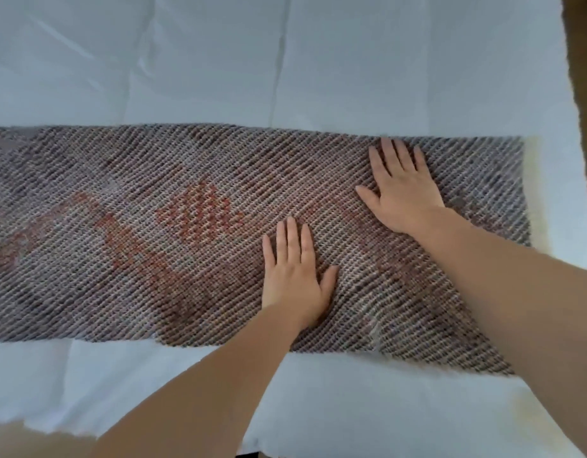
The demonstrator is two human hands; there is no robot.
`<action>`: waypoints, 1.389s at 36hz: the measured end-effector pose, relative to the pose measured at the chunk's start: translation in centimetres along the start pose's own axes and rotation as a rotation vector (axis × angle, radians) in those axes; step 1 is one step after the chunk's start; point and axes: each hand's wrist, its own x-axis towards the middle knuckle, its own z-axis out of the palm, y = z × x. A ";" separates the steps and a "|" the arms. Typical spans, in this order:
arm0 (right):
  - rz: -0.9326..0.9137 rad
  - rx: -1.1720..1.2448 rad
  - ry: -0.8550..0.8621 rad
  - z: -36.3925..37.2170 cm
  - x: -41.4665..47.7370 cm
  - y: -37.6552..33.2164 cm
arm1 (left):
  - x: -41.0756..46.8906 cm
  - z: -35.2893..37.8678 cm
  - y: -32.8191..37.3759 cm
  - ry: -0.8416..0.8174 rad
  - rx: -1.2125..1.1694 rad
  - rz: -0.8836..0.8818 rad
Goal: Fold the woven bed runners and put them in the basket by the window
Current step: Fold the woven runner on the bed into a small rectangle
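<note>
Pressing the runner point(186, 226) flat on the bed point(186, 61), centre-right, left hand point(295, 276) and right hand point(404, 193) show straight, slightly spread fingers point(290, 236).

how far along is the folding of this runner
Early. Done: the woven runner lies spread along the white sheet. In hand: the left hand and right hand press flat on its right part. Left: no finished fold shows, no basket is in view, so folding and stowing remain.

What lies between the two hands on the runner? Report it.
Head view: only bare weave of the runner lies between the left hand and the right hand, both pressed flat on it.
</note>
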 end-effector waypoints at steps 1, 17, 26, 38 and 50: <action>0.027 0.003 -0.004 0.3 -0.4 1.8 | 0.1 0.4 1.7 -0.010 -0.012 0.040; 0.166 0.147 0.073 -1.8 -3.1 20.0 | 0.5 2.9 28.2 -0.202 -0.130 0.198; 0.220 0.528 0.093 -4.1 -4.0 22.6 | 2.0 1.6 33.9 -0.302 -0.185 -0.176; 0.219 0.618 0.075 -8.1 -7.2 22.9 | -2.2 -2.6 32.6 -0.357 -0.248 -0.229; 0.257 0.748 0.111 -21.0 -12.4 18.9 | -11.9 -16.6 24.6 -0.236 -0.299 -0.325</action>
